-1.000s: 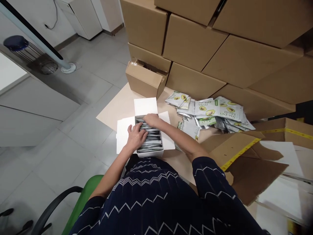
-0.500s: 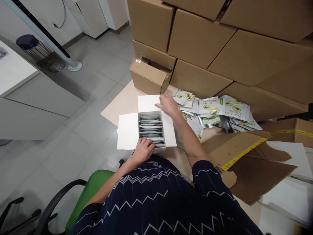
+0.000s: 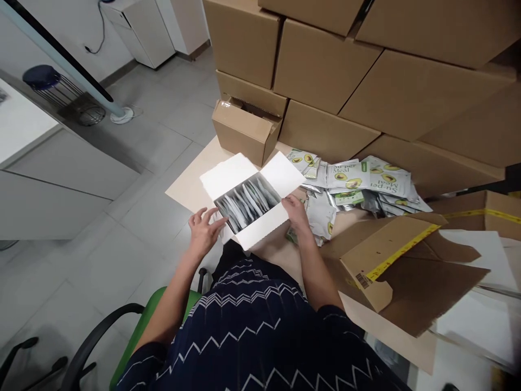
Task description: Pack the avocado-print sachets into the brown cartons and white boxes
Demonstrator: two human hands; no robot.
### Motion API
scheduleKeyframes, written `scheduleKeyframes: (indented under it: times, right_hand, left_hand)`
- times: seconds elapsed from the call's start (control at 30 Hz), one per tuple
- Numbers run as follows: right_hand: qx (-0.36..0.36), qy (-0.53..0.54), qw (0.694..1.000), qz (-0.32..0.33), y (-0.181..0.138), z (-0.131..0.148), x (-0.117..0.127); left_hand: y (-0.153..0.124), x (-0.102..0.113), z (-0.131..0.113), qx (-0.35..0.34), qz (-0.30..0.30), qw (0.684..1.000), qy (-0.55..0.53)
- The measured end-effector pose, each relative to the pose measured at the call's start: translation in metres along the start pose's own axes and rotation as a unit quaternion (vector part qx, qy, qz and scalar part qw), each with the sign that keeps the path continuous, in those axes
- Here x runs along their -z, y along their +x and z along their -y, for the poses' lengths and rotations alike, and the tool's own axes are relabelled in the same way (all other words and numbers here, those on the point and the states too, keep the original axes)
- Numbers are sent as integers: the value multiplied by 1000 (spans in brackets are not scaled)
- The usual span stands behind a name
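Note:
An open white carton [image 3: 264, 227] sits at an angle in front of me, its flaps folded outward. Inside it, a row of flat sachets [image 3: 246, 203] stands on edge, packed side by side. My right hand [image 3: 296, 213] grips the carton at its right end, the fingers closed around the corner beneath a flap. At the left end is my left hand [image 3: 205, 232], its fingers spread and the tips at the carton's edge; whether they press on it I cannot tell.
Silver-and-white avocado-print pouches [image 3: 350, 176] lie piled on the table [image 3: 189, 182] to the right. Behind stand stacked brown cartons [image 3: 321, 68] and a small open brown box [image 3: 242, 127]. An open cardboard box [image 3: 391, 244] lies near my right arm; a green chair [image 3: 142, 326] is at lower left.
The white carton has turned from square-on to slanted. My right hand has moved from the far flap to the right end, and my left hand from the near edge to the left end.

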State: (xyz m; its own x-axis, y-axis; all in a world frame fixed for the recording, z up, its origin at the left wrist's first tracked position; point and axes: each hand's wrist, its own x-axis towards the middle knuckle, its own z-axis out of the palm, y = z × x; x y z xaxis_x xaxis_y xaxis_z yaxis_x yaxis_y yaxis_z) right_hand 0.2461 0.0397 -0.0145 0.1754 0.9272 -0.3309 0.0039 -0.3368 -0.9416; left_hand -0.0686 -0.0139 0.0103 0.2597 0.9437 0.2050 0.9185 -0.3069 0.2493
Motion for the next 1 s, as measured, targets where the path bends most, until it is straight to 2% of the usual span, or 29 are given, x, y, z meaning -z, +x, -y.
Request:
scheduleKeyframes:
  times: [0.1, 0.17, 0.23, 0.27, 0.33, 0.37, 0.43, 0.5, 0.6, 0.67, 0.73, 0.87, 0.93, 1.0]
  right_hand:
    - [10, 24, 998, -56, -44, -18, -11]
    - [-11, 22, 999, -48, -62, -25, -8]
    - [-24, 40, 998, -30, -67, -27, 4]
    - [-19, 61, 997, -31, -64, -26, 12]
    - [10, 98, 993, -59, -53, -21, 27]
    - [28, 98, 992, -79, -45, -17, 32]
    - [70, 49, 991, -103, -28, -7, 32]
    - [125, -43, 989, -61, -14, 3, 22]
    - [196, -185, 961, 57, -3, 11, 1]
    - [188, -236, 946, 115, 0, 12, -7]
    - [156, -246, 944, 152, 2, 10, -8]
    - [132, -242, 947, 167, 7, 6, -4]
    - [131, -237, 948, 165, 8, 5, -3]
    - [130, -229, 951, 164, 8, 4, -3]
  left_hand:
    - [7, -4, 12, 48, -21, 998, -19]
    - [5, -9, 13, 85, -62, 993, -59]
    - [-4, -14, 9, 149, -130, 972, -127]
    - [-11, -17, 6, 195, -166, 949, -182]
    - [-27, -25, -3, 293, -218, 877, -314]
    - [-35, -30, -9, 334, -227, 833, -377]
    - [-49, -42, -23, 379, -220, 777, -453]
    - [-56, -55, -38, 400, -197, 744, -497]
    - [-56, -69, -54, 426, -166, 683, -569]
    - [-49, -71, -56, 436, -155, 646, -607]
    - [-41, -67, -51, 442, -145, 617, -635]
    - [-22, -52, -34, 439, -125, 591, -665]
    - [-14, -46, -28, 429, -124, 597, -666]
    - [-8, -41, -26, 413, -131, 617, -657]
